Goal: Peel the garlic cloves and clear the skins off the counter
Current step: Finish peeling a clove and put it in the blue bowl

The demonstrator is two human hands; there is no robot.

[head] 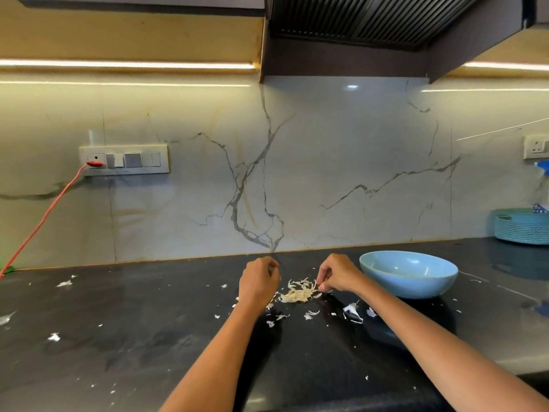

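Observation:
A small heap of pale garlic skins (298, 293) lies on the black counter (148, 322) between my hands. My left hand (259, 281) hovers just left of the heap with its fingers curled into the palm; nothing shows in it. My right hand (337, 273) is at the heap's right edge, its fingertips curled down and pinching skins there. A light blue bowl (439, 281) stands directly right of my right hand; its visible inside looks bare. Loose skin flakes (352, 310) lie nearer me, and more are scattered to the left (64, 283). No whole clove is visible.
A marble backsplash rises behind the counter. An orange cable (44, 215) runs from the wall socket panel (124, 159) down to the far left. A teal stack of plates or baskets (523, 226) sits at the back right. A dark range hood (356, 25) hangs overhead.

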